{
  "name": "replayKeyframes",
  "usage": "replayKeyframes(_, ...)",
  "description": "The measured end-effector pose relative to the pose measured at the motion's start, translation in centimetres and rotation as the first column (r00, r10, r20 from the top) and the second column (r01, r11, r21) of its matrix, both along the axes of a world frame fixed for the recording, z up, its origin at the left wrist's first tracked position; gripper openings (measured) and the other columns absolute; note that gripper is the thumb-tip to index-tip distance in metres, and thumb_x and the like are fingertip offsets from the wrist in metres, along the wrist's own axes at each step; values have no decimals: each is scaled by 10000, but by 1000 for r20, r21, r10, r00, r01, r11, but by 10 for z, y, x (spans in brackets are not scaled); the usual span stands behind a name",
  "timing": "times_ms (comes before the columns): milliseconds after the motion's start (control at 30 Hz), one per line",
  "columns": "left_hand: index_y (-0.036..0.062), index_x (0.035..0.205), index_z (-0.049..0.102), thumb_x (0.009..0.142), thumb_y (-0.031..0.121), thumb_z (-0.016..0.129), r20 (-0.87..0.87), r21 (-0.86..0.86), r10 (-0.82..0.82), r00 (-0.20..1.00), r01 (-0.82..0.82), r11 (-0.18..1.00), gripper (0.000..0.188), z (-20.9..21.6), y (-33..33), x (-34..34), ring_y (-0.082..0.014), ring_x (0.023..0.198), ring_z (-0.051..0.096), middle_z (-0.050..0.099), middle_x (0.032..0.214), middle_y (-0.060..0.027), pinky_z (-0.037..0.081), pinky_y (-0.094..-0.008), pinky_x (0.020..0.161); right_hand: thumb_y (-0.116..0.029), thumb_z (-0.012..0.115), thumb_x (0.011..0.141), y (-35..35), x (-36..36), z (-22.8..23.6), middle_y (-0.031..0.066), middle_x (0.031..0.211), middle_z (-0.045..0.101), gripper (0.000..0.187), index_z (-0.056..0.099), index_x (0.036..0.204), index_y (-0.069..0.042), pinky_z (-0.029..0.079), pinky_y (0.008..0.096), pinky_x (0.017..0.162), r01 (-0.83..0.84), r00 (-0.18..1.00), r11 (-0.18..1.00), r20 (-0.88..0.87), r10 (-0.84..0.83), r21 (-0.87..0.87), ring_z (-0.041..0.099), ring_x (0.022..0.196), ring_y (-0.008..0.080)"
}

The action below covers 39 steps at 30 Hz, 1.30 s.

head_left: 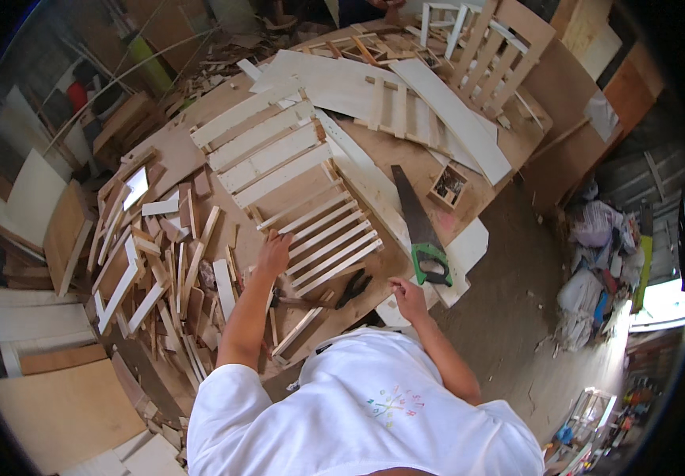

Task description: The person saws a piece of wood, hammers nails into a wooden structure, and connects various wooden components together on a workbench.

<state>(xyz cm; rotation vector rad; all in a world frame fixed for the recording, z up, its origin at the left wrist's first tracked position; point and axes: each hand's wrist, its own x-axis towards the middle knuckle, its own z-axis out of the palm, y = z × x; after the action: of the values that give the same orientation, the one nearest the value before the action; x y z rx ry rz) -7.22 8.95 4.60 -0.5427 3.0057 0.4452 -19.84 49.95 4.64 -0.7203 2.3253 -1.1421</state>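
A slatted wooden frame [334, 242] with narrow pale slats lies on the workbench in front of me. My left hand [276, 251] is closed at its left edge, fingers curled over the end of a slat. My right hand [408, 299] is held above the bench's near edge, right of the frame. Its fingertips are pinched together, and whatever is between them is too small to make out. Between my hands lie dark-handled pliers [353, 288] and a hammer [305, 303]. Beyond my right hand rests a handsaw [419, 222] with a green handle.
Loose wood offcuts [164, 270] crowd the bench's left side. Behind the frame lies a wider slatted panel [267, 143]. A small wooden box [448, 186] of fasteners sits by the saw. White boards [457, 119] and a slatted chair back [505, 59] occupy the far right.
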Motion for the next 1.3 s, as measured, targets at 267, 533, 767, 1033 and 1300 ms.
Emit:
replayKeyframes(267,50,1339,586,810,-68,554,-246,127,-12,969,44,991,543,-18,-9,20,-374,1129,567,676,1180,-174,391,-467,1085,-68,550,947,-8,26,13,164,1074,744,271,694,1174,-30,557,429,901,-206,978,972,45,202,109,714,1010,333)
replayKeyframes(533,209,1226,753,813,-31,570,-253,380,239,937,-131,916,511,-43,-36,35,-332,1040,667,764,998,-134,473,-434,1032,-71,583,940,-14,37,8,157,1057,751,272,692,1184,-20,567,385,876,-218,974,972,80,211,86,726,989,294)
replayKeyframes(767,309,1230,747,869,24,565,-134,263,304,943,-262,928,495,-28,-28,34,-321,986,703,763,1039,-95,549,-460,913,-71,596,945,-10,34,1,147,1067,757,273,690,1198,-30,572,373,877,-168,980,983,116,160,69,733,991,270)
replayKeyframes(1033,309,1132,786,938,212,660,-38,309,429,903,-397,864,251,-7,-23,29,-322,902,722,764,1006,-80,566,-457,784,-102,630,952,-17,17,-4,140,1064,760,277,678,1212,-16,569,326,854,-163,981,987,111,159,19,740,951,207)
replayKeyframes(1300,-19,1315,620,931,96,689,-444,621,797,410,-501,603,407,-27,129,89,-344,1164,639,644,1270,-218,499,-407,1004,-169,637,945,-43,-13,9,182,1215,688,441,564,1363,-50,563,397,908,-43,999,989,25,47,-144,687,1110,293)
